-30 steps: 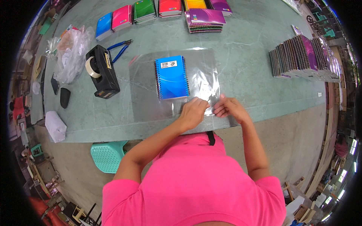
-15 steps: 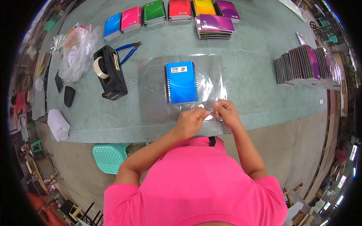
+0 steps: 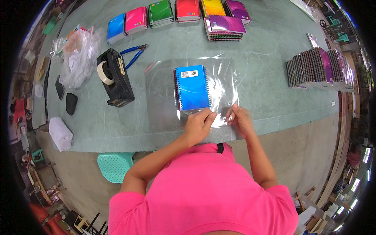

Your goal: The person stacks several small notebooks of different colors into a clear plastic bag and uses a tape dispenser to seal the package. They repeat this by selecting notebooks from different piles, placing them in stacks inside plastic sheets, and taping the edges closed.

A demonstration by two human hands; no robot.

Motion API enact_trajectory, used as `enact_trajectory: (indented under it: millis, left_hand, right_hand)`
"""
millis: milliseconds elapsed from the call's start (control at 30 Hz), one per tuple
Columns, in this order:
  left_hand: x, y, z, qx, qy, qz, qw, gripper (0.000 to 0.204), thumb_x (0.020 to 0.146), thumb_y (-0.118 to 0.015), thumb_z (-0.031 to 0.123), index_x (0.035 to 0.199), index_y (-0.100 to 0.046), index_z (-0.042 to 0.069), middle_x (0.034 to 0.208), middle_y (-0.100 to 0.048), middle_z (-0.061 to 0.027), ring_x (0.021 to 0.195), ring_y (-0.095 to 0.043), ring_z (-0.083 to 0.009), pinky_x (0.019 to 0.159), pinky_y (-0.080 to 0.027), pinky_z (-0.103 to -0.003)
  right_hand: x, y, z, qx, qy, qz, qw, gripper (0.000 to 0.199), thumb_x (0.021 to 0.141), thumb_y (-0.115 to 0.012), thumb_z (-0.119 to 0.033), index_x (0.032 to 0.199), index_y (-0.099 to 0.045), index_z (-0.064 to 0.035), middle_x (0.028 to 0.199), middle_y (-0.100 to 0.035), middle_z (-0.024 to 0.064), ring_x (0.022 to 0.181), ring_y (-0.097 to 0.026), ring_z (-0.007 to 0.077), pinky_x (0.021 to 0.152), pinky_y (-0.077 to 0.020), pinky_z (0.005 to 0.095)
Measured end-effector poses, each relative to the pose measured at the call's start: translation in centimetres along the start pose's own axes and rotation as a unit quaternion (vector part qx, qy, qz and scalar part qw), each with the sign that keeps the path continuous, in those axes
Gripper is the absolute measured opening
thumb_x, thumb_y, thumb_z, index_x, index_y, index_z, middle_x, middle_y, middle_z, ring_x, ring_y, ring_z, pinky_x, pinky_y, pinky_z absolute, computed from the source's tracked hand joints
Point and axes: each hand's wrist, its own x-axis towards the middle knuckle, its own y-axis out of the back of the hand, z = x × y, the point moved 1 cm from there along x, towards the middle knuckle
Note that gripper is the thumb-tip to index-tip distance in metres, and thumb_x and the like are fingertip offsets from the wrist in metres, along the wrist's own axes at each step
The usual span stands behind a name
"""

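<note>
A blue spiral notebook [image 3: 192, 90] with a white barcode label lies back side up in front of me. Other spiral bindings show at its left edge, so it appears to top a small stack. Clear plastic film [image 3: 160, 102] spreads around it; whether the stack lies on or inside the film I cannot tell. Close below the notebook's lower edge, my left hand [image 3: 199, 124] is closed on the film, thumb against the forefinger. My right hand [image 3: 242, 120] pinches the film's right edge, lifting it into shiny folds.
Left of the film stand a black tape dispenser [image 3: 120, 84] and blue-handled pliers [image 3: 135, 56]. Farther left are a crumpled clear bag [image 3: 78, 58] and a white roll [image 3: 60, 134]. Coloured notebook stacks [image 3: 160, 11] line the far side; a long notebook row [image 3: 313, 68] stands right.
My right hand has moved right, away from the left, drawing the film's edge with it. The notebook stack sits slightly farther right and is tilted a little.
</note>
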Motion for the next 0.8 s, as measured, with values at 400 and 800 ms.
enact_trajectory:
  millis: [400, 800]
  left_hand:
    - [0.9, 1.8, 0.7, 0.128, -0.207, 0.048, 0.969, 0.018, 0.084, -0.063, 0.02, 0.09, -0.06, 0.003, 0.084, -0.061, -0.013, 0.077, -0.059, -0.0294, 0.066, -0.046, -0.038]
    - [9.0, 7.9, -5.4, 0.149, -0.09, 0.177, 0.969, 0.038, 0.089, -0.054, 0.031, 0.112, -0.054, 0.001, 0.106, -0.055, -0.018, 0.099, -0.053, -0.0322, 0.085, -0.041, -0.041]
  right_hand:
    - [2.4, -6.4, -9.2, -0.419, 0.138, 0.03, 0.897, 0.033, 0.078, -0.06, -0.029, 0.072, -0.059, 0.0034, 0.061, -0.059, 0.0143, 0.053, -0.058, 0.0237, 0.052, -0.046, 0.0353]
    - [2.6, -12.3, -6.2, -0.54, 0.205, -0.049, 0.815, 0.024, 0.079, -0.056, -0.02, 0.087, -0.054, 0.0022, 0.073, -0.061, 0.0229, 0.069, -0.06, 0.0406, 0.065, -0.0466, 0.0497]
